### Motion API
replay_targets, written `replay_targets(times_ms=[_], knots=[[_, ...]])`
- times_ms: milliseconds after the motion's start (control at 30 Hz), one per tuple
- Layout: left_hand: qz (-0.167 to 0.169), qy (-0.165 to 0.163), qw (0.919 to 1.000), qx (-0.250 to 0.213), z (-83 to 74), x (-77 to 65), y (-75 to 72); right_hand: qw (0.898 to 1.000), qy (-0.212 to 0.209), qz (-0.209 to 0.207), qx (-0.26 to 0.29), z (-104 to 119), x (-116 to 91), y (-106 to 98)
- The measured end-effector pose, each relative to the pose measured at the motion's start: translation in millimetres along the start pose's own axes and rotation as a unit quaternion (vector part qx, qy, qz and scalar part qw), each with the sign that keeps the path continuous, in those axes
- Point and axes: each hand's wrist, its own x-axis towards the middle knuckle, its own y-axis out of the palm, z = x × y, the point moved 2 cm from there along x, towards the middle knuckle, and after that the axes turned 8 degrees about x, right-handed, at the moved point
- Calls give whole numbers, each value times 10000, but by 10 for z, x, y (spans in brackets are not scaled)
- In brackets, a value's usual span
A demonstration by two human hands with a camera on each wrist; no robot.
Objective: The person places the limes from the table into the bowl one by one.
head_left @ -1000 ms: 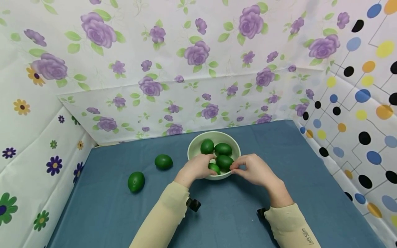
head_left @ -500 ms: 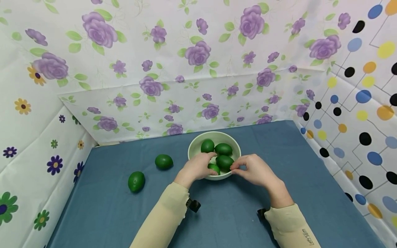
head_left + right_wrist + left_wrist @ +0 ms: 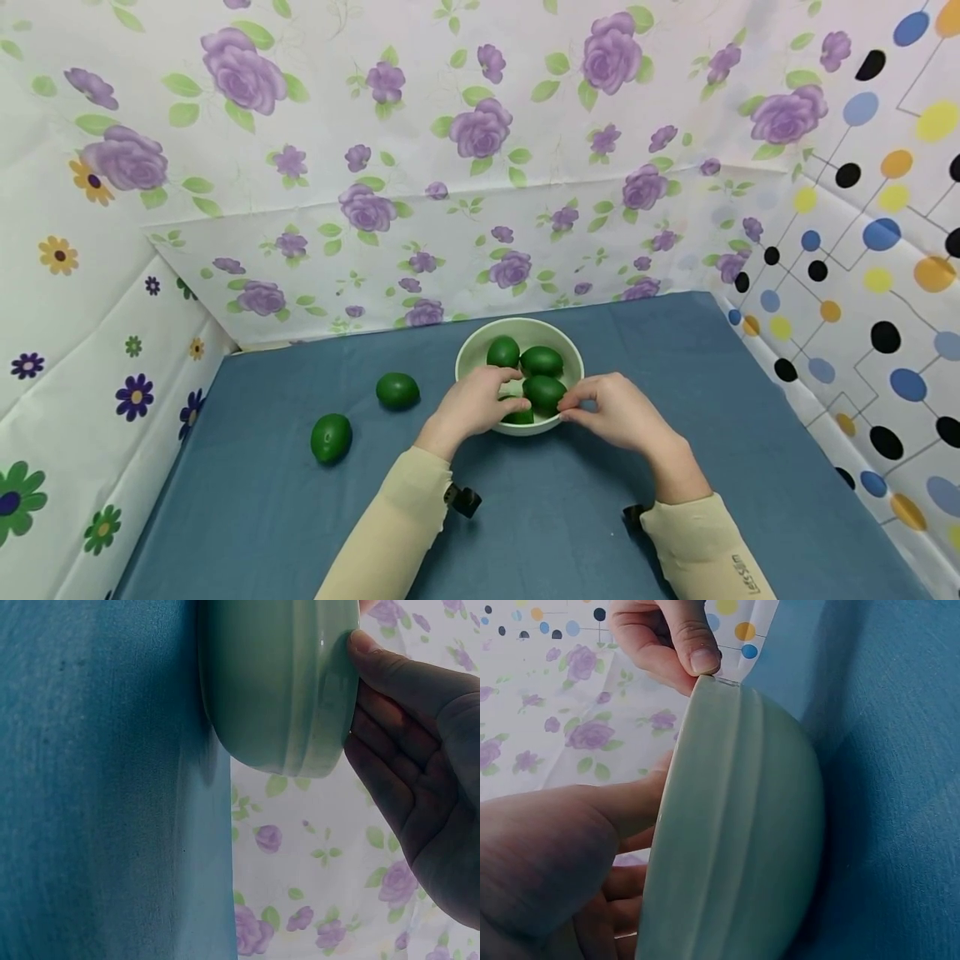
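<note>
In the head view a pale green bowl (image 3: 465,350) stands on the blue cloth with several smooth dark green limes in it. One lime (image 3: 503,352) lies at the back left, one (image 3: 542,362) at the back right and another (image 3: 543,394) nearer the front. My left hand (image 3: 474,403) reaches over the bowl's left rim, thumb and index finger apart. Its thumb overlaps the front-left lime (image 3: 522,416), which is partly hidden. At the right rim, my right hand (image 3: 617,408) pinches the bowl's edge; the right wrist view shows its thumb (image 3: 367,643) against the outside wall.
Two more limes lie on the cloth left of the bowl, a farther lime (image 3: 397,391) and a nearer lime (image 3: 331,439). A flowered sheet (image 3: 420,208) rises behind the table, with a dotted sheet (image 3: 847,317) at the right.
My left hand has shifted slightly, its thumb rising and parting from the index finger over the front-left lime. The right hand stays at the rim.
</note>
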Motion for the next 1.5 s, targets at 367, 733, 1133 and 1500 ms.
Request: replay_targets(times_ms=[367, 733, 1133, 1500], knots=[[-1146, 0, 9928, -353, 207, -225, -76, 10000, -80, -33, -24, -15, 13, 15], [-2973, 90, 9519, -740, 612, -856, -366, 9992, -314, -239, 22, -35, -48, 37], [-4040, -898, 9062, -873, 1166, -1436, -560, 9987, -361, -336, -113, -46, -44, 31], [-4125, -1420, 8989, -400, 1385, -1614, -615, 9987, -364, -319, -150, -42, -57, 33]])
